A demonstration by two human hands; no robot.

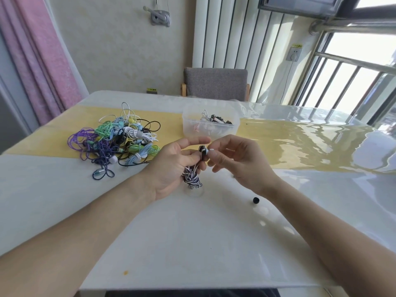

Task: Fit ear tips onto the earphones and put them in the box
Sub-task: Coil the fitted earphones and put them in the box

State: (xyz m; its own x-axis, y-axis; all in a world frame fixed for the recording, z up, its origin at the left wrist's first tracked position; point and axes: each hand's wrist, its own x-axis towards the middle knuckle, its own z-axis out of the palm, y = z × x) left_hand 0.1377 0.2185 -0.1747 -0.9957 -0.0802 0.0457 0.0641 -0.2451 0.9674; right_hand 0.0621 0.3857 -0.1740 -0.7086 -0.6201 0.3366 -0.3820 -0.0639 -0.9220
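Observation:
My left hand (173, 166) grips a coiled black-and-white striped earphone cable (192, 177), with its earbud (202, 151) sticking up between thumb and fingers. My right hand (233, 159) pinches a small white ear tip (211, 150) right against that earbud. A loose black ear tip (255, 200) lies on the table below my right wrist. Beyond my hands stands the clear plastic box (211, 125), with a few earphones inside.
A tangled pile of coloured earphones (119, 139) lies on the table (192, 232) to the left, partly on a yellow runner. A grey chair (215, 83) stands behind the table's far edge. A window with bars is at the right.

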